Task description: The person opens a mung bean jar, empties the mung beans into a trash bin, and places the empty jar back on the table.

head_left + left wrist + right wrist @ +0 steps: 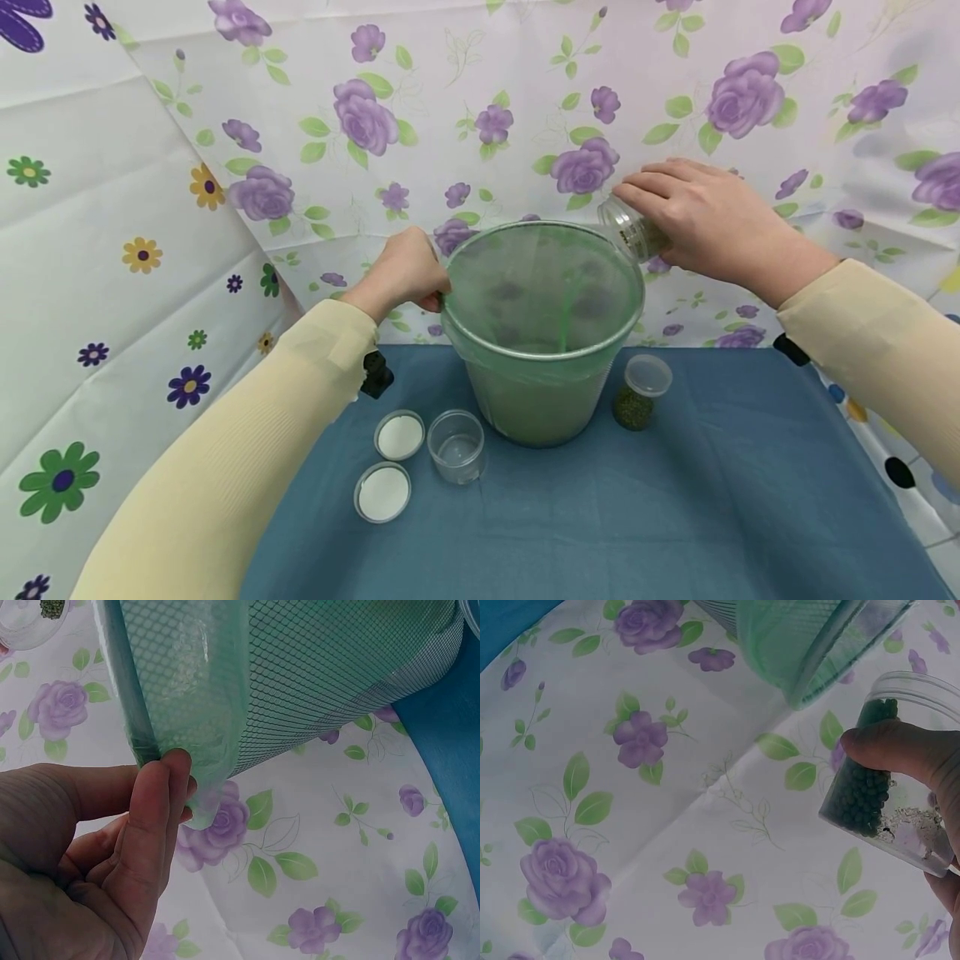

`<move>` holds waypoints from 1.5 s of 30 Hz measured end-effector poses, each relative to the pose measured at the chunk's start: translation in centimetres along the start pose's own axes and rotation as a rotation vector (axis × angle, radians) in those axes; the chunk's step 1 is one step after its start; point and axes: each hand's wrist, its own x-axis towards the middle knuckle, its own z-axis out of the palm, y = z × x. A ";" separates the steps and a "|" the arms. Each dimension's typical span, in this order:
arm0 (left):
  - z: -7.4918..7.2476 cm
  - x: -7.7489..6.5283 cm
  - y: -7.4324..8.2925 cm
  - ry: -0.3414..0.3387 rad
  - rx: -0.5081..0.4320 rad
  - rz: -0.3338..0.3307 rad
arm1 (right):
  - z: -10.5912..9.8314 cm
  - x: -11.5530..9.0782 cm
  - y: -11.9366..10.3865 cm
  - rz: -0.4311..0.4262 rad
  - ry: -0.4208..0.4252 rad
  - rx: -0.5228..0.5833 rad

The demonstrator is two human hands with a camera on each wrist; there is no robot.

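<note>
A mesh trash can point(536, 408) lined with a thin green plastic bag point(202, 690) stands upright on the table. My left hand point(408, 268) pinches its rim and the bag's edge at the left side, fingertips outside. My right hand point(701, 215) grips a clear plastic jar point(626, 227), tilted with its mouth toward the can's right rim. Dark green beans point(861, 799) lie along one wall of that jar, and pale crumbs point(915, 825) show near its base. Inside the can no beans are visible.
A jar of green beans point(634, 407) with a translucent lid stands right of the can. On the left sit an uncovered clear jar point(457, 454) and two round lids with white discs, an upper lid point(400, 436) and a lower lid point(383, 493). Flowered sheets hang behind the blue tablecloth point(600, 525).
</note>
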 end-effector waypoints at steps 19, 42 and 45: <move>0.0 0.0 0.2 0.004 0.003 -0.004 | 0.2 0.1 0.1 -0.017 -0.007 -0.006; 0.1 -0.1 0.2 0.006 0.000 -0.001 | 0.2 0.4 0.0 -0.046 0.029 -0.013; 0.1 0.0 0.1 0.008 -0.001 0.002 | 0.2 0.4 0.0 -0.050 0.034 -0.018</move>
